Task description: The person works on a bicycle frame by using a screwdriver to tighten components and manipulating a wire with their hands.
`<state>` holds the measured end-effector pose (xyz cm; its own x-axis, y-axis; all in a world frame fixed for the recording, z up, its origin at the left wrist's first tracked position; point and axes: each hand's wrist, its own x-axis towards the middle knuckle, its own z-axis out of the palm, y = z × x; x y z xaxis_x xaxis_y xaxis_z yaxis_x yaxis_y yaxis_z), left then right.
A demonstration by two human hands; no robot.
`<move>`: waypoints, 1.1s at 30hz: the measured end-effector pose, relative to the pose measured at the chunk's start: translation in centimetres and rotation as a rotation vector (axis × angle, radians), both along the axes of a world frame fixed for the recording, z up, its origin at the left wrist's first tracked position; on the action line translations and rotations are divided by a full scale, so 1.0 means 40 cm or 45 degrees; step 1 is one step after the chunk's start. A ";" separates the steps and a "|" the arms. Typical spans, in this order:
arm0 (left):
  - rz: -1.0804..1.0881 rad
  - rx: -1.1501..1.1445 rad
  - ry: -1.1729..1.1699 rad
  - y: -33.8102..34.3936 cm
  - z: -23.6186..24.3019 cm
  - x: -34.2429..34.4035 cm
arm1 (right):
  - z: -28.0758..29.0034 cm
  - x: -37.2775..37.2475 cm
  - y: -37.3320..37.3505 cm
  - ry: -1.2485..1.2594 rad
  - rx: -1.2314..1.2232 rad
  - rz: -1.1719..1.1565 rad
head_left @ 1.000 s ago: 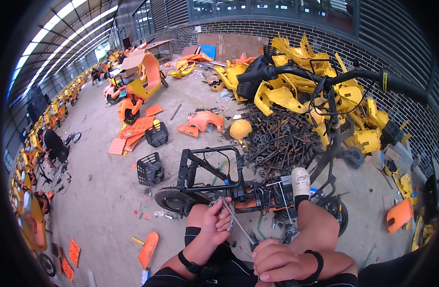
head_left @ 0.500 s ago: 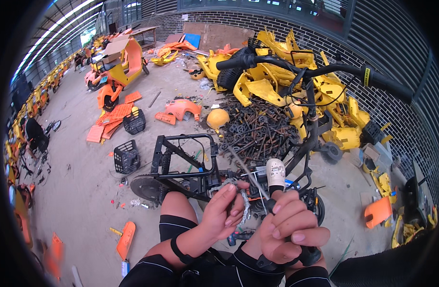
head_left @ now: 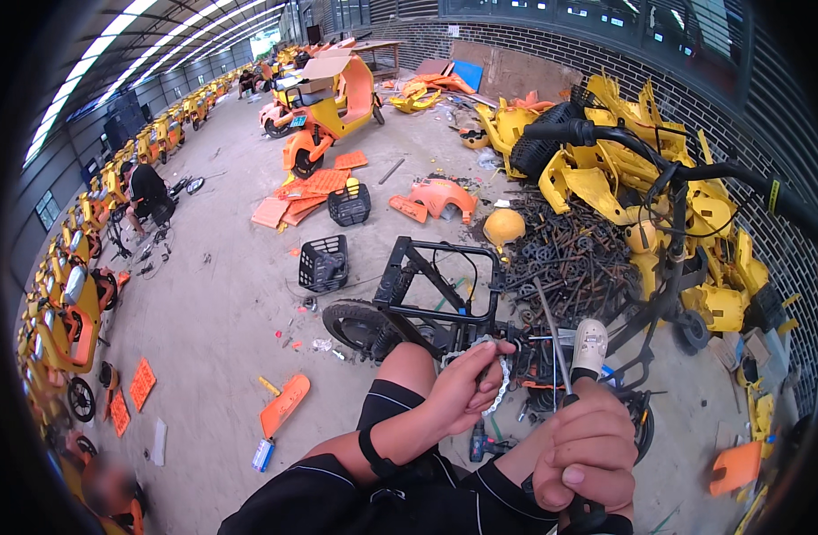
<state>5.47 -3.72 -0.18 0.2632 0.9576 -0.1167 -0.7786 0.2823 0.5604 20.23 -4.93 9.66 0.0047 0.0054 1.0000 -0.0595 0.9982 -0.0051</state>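
My left hand (head_left: 467, 385) is closed, thumb and fingers pinching a grey metal chain (head_left: 504, 385) that hangs in a loop beside the fingertips. In my right hand (head_left: 592, 446) is a screwdriver (head_left: 553, 332), its dark handle wrapped by the fingers and its long shaft pointing up and away. Beyond both hands lies a stripped black scooter frame (head_left: 494, 283), with a rear wheel (head_left: 360, 328) at left and handlebars (head_left: 641, 138) rising at right. The chain's far part is hidden behind my fingers. A cordless drill (head_left: 480, 442) rests on the ground between my legs.
A heap of rusty metal parts (head_left: 574, 259) lies beyond the frame, with yellow body panels (head_left: 596, 178) piled behind it. Black baskets (head_left: 323, 264) and orange panels (head_left: 284, 403) lie to the left. A person (head_left: 148, 196) crouches farther left near rows of scooters.
The view has turned left, so the scene sits farther right. The screwdriver shaft stands more upright, and my right hand has turned. My left hand still pinches the chain.
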 end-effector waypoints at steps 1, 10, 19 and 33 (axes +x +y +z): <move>0.021 0.009 0.014 0.000 0.006 -0.013 | 0.012 0.000 0.002 -0.061 0.014 0.036; 0.282 -0.026 0.500 0.045 -0.034 -0.076 | 0.043 0.003 0.037 0.163 -0.533 0.155; -1.273 0.939 2.139 0.233 -0.327 0.047 | -0.032 0.098 0.210 0.390 -1.012 -0.036; -0.632 0.479 1.585 0.245 -0.359 0.038 | -0.062 0.183 0.305 0.458 -1.300 -0.052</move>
<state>6.98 6.07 -14.54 0.4956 0.8215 -0.2819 0.4188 0.0583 0.9062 27.56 7.26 7.19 0.3161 0.8279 0.4633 -0.1901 0.5337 -0.8240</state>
